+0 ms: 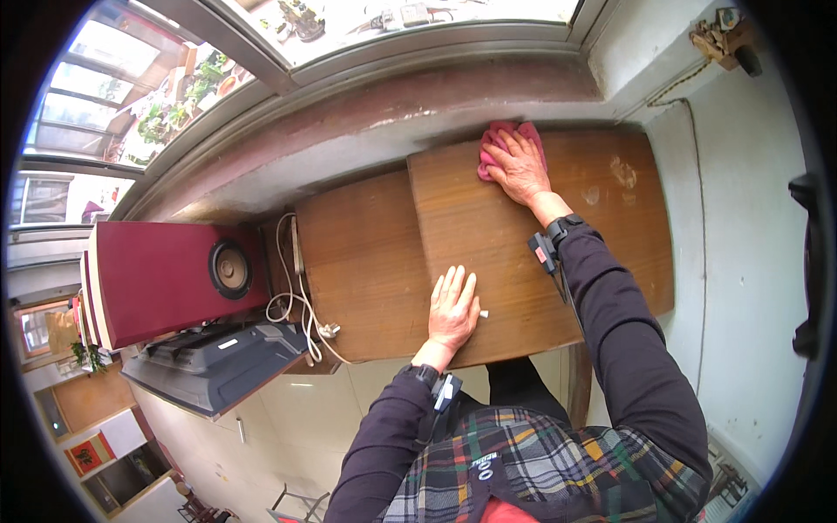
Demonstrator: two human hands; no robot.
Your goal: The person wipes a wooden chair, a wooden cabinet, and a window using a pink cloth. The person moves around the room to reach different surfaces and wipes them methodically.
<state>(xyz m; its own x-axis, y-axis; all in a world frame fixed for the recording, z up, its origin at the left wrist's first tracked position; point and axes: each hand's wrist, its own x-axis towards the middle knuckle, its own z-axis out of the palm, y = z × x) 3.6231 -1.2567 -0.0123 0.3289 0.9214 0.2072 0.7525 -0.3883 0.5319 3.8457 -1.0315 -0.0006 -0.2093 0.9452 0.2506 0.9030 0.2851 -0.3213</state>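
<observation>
My right hand presses a crumpled pink cloth onto the wooden tabletop, close to its far edge below the window. Pale marks show on the wood to the right of that hand. My left hand lies on the wood near the front edge, palm down with fingers spread, near the line where the raised right part of the top meets the lower left part. A small white object sits on the surface just beside the left thumb.
Left of the table stand a red speaker cabinet and a dark-cased device. A white cable with a plug hangs over the left edge. The window ledge runs behind, and a wall bounds the right side.
</observation>
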